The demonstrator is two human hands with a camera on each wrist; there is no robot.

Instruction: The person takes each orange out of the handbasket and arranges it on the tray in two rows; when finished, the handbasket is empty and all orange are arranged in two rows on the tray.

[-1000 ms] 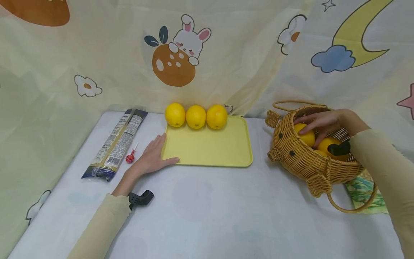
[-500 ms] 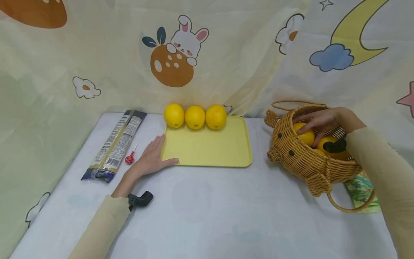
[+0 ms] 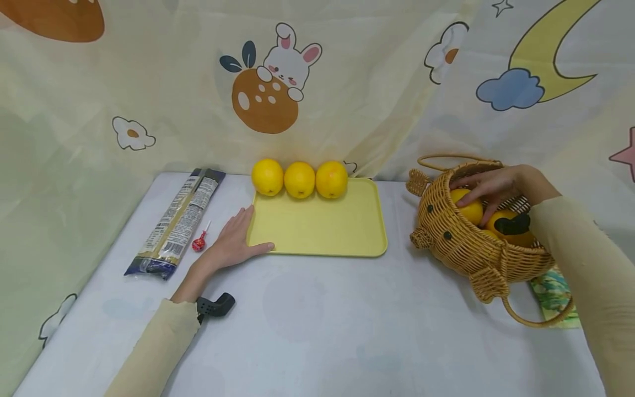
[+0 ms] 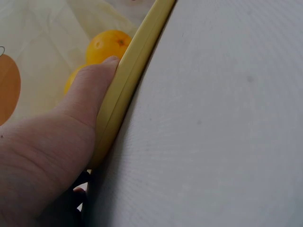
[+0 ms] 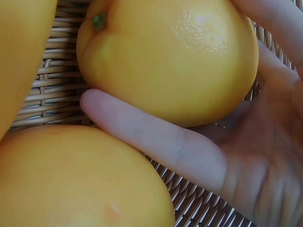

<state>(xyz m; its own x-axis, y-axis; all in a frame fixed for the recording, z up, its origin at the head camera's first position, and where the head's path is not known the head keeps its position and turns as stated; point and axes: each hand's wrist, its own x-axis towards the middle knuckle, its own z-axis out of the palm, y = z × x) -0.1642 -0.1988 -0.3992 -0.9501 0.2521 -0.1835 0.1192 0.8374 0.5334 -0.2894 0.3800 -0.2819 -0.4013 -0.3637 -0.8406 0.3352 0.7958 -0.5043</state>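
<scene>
Behind the surface [image 3: 322, 336] we see a pale cream cloth backdrop [image 3: 367, 66] hanging in soft folds, its left side leaning greenish. On it we make out a printed white rabbit [image 3: 286, 66] clinging to a spotted brown fruit [image 3: 264, 105] with dark leaves [image 3: 249, 53]. To the right we find a yellow crescent moon [image 3: 526, 41] beside a blue cloud [image 3: 511, 89], and a pink star [image 3: 627, 153] cut off by the edge. A white flower [image 3: 133, 133] sits at left. The surface looks bluish white, faintly blotched, under soft, diffuse light.
</scene>
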